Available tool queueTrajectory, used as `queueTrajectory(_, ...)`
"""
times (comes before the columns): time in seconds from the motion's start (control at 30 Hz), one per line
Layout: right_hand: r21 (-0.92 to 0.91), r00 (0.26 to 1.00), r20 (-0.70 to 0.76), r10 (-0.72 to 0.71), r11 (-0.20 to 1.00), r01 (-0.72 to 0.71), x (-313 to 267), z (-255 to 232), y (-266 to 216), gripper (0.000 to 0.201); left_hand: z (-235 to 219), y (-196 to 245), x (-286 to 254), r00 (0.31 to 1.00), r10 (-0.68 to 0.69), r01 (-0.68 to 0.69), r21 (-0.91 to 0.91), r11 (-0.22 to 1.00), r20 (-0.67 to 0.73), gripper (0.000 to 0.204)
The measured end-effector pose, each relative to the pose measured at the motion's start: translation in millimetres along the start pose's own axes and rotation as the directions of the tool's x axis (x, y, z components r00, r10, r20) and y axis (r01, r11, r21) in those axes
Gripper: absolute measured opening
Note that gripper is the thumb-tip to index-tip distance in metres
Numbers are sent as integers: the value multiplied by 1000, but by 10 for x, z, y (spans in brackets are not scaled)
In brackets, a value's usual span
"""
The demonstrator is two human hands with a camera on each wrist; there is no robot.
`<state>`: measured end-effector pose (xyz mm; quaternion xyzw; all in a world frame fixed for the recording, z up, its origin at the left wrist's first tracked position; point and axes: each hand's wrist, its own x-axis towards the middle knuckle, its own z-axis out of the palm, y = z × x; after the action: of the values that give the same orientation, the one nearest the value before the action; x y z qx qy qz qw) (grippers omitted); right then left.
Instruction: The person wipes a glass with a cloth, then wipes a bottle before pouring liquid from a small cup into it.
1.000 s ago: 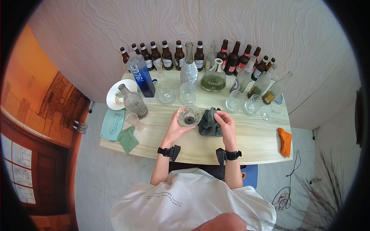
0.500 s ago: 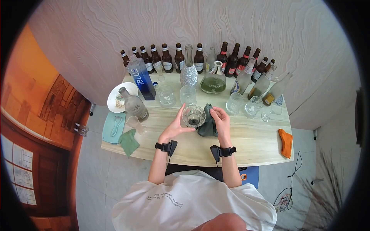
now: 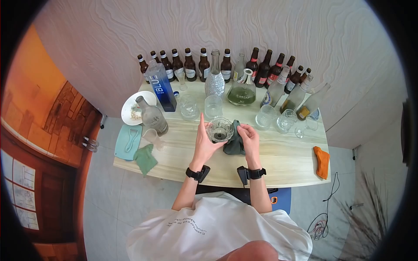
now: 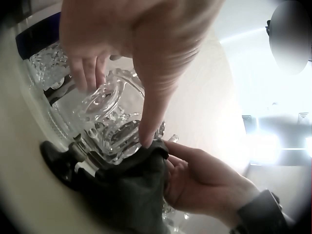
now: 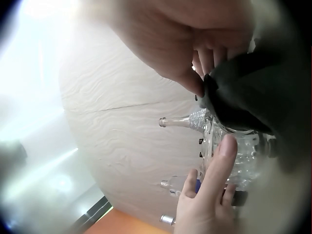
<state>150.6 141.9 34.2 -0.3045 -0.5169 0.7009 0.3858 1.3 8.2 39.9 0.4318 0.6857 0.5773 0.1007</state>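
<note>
In the head view my left hand [image 3: 205, 145] holds a clear footed glass bowl [image 3: 219, 125] with a scalloped rim, thumb on the near side and fingers along its left. Through the bowl its dark base shows. My right hand [image 3: 250, 138] pinches the upper edge of a dark grey-green cloth [image 3: 234, 147], which hangs right beside the bowl. The left wrist view shows the cloth [image 4: 131, 192] overlapping the lower part of the glass, with the left thumb close to the cloth's edge. Part of the bowl is hidden behind the cloth [image 5: 253, 92] in the right wrist view.
Behind the hands stand several glass tumblers [image 3: 213, 106], a silver glittery bottle [image 3: 214, 82] and a green-filled decanter [image 3: 241, 93]. Brown bottles [image 3: 190, 69] line the back. At left are a grey bottle [image 3: 152, 117] and a green cloth [image 3: 145, 159]; an orange cloth [image 3: 321, 162] lies right.
The bowl has moved slightly right, and the left hand has shifted its hold around it. The cloth, bunched up before, now hangs narrower from the right fingers, close against the bowl's side.
</note>
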Motion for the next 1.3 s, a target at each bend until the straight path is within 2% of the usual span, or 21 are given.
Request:
queueTrajectory(0.1,7,1000,19,20,1000,-21,-56,52,1,22,-122,-119,86,994,3,-1,-22,1000,108,149)
queueTrajectory(0.2,-79,997,9,-80,994,80,-32,53,284,24,-199,-222,146,982,-9,31,-114,993,188,151)
queueTrajectory(0.3,-290,995,-2,-95,953,91,-88,64,492,25,-159,-87,122,984,79,-77,-20,997,160,153)
queueTrajectory(0.4,-347,998,-6,-61,936,55,-150,104,466,25,-79,88,110,988,98,-111,102,989,118,155)
queueTrajectory(0.5,-199,993,-53,-104,976,91,-100,88,488,23,-22,19,136,998,-10,5,86,996,54,154)
queueTrajectory(0.6,-42,987,-55,-151,988,149,-68,156,290,22,-26,-67,133,997,11,-11,-1,1000,71,149)
queueTrajectory(0.67,-21,989,-51,-142,990,141,-51,199,134,21,-9,-231,115,995,-19,37,-182,983,100,142)
queueTrajectory(0.73,0,988,-74,-139,990,140,-31,234,71,22,27,-372,101,988,-67,115,-367,923,139,134)
queueTrajectory(0.8,-9,988,-60,-145,989,145,-14,241,140,23,65,-471,85,972,-131,217,-542,812,194,125)
queueTrajectory(0.9,-79,975,-66,-211,975,206,-48,236,237,23,45,-540,179,957,-113,264,-634,727,268,99)
queueTrajectory(0.97,-166,955,-90,-283,950,266,-132,278,128,20,8,-413,262,936,-139,319,-617,719,322,84)
queueTrajectory(1.1,-436,889,-17,-458,803,406,-281,296,-141,16,207,-485,378,920,-142,372,-695,615,366,59)
queueTrajectory(1.2,-522,845,65,-531,704,482,-357,317,-209,16,322,-450,384,891,-151,432,-698,572,428,65)
queueTrajectory(1.3,-570,820,99,-564,643,512,-393,315,-164,15,403,-568,333,841,-196,532,-705,469,504,70)
